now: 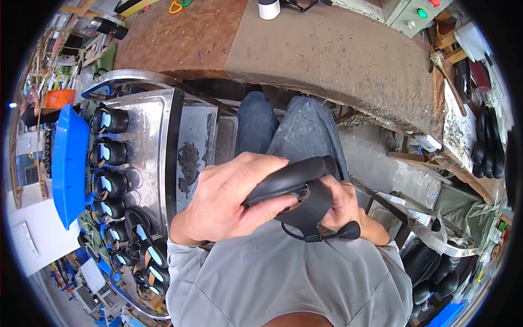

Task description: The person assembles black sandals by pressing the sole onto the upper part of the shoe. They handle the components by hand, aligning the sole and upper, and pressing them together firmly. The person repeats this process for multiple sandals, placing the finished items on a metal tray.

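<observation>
The left hand (pixel 223 199) wraps around a black rubbery shoe sole with an upper attached (pixel 291 188), fingers curled over its top edge and thumb pressed along its underside, so the hand is closed firmly on it. The right hand (pixel 340 204) is partly hidden behind the shoe; its fingers curl against the far side of the black piece, and it appears to grip a dark-handled tool (pixel 340 233) whose rounded black handle sticks out toward the right. How tightly that hand is closed cannot be told for certain. The shoe is held in the air just above the person's lap, over the grey shirt (pixel 283 278) and in front of the blue jeans (pixel 283 128).

To the left stands a shiny metal tray rack (pixel 158 136), and along its left side runs a row of black shoes with pale blue insoles (pixel 109 155), lined up one after another from top to bottom. A bright blue plastic bin (pixel 68 163) sits just beside them, further left. Ahead, beyond the knees, stretches a worn brown tabletop (pixel 327 54) with a white cylindrical container (pixel 268 8) at its far edge. A grey control box with a green button (pixel 414 16) sits at the upper right. More black shoe pieces (pixel 430 267) are piled at the lower right.
</observation>
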The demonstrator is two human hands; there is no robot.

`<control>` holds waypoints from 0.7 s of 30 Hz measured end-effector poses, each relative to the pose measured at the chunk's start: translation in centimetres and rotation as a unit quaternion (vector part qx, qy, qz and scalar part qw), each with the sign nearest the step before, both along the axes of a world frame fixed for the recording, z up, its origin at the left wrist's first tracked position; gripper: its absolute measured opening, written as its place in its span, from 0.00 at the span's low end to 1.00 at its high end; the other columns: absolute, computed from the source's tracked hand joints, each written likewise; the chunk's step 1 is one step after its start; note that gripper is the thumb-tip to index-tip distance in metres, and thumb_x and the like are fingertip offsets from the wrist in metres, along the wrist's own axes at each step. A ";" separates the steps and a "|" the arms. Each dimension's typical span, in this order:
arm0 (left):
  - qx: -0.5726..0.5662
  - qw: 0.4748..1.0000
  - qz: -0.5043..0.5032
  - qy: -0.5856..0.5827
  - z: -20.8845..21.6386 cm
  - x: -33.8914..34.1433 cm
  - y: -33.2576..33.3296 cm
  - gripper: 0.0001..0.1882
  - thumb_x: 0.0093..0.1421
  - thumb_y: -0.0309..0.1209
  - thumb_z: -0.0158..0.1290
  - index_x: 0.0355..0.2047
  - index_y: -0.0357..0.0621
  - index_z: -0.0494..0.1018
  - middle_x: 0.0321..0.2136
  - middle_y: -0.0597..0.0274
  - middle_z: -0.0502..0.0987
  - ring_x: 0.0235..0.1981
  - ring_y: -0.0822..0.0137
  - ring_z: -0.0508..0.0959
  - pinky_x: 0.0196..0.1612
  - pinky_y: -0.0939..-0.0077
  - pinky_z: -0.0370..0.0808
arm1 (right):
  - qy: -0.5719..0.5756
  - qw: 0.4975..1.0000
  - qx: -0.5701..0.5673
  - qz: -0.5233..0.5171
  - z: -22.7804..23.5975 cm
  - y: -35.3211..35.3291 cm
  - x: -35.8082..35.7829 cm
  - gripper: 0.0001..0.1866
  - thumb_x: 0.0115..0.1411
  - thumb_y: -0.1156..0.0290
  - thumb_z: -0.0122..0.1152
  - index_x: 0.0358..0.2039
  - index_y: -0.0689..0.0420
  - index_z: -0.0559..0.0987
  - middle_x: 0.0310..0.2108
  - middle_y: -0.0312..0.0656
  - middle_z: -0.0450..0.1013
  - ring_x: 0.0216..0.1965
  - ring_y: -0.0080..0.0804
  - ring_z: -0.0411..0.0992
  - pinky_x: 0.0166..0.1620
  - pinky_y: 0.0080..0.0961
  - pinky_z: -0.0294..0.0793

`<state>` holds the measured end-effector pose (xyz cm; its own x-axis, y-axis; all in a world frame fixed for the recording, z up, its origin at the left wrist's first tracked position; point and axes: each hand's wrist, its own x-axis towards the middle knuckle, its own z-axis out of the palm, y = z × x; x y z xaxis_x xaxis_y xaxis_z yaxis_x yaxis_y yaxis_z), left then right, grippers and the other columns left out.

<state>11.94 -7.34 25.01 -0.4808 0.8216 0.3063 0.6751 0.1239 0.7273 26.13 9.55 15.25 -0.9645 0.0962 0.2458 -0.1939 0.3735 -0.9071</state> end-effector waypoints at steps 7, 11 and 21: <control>0.066 0.996 0.057 -0.016 -1.7 -1.8 0.0 0.14 0.49 0.26 0.62 0.36 0.33 0.75 0.26 0.53 0.78 0.25 0.66 0.79 0.29 0.76 0.75 | -0.135 0.965 -0.191 0.118 -0.4 4.0 0.5 0.25 0.55 0.73 0.62 0.53 0.66 0.69 0.41 0.49 0.75 0.41 0.37 0.76 0.42 0.29 0.75; 0.329 0.888 0.188 -0.259 -4.7 -3.3 -0.8 0.17 0.55 0.30 0.59 0.42 0.33 0.71 0.36 0.55 0.77 0.35 0.68 0.77 0.42 0.75 0.74 | -0.058 0.920 -0.370 0.119 -1.9 9.5 1.2 0.26 0.54 0.65 0.67 0.51 0.65 0.72 0.44 0.46 0.74 0.43 0.32 0.74 0.46 0.26 0.73; 0.259 0.699 -0.011 -0.666 -14.9 -3.1 4.0 0.55 0.47 0.77 0.31 0.58 0.40 0.59 0.51 0.55 0.70 0.43 0.62 0.76 0.33 0.69 0.77 | -0.158 0.929 -0.250 0.224 3.8 10.9 -10.8 0.11 0.57 0.68 0.64 0.37 0.62 0.78 0.31 0.31 0.74 0.33 0.17 0.69 0.39 0.18 0.70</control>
<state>8.83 -3.33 10.08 -0.6116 0.7783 -0.1420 -0.6471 -0.3888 0.6558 15.31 20.48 19.07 -0.9515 -0.3068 -0.0226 0.0763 -0.1642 -0.9835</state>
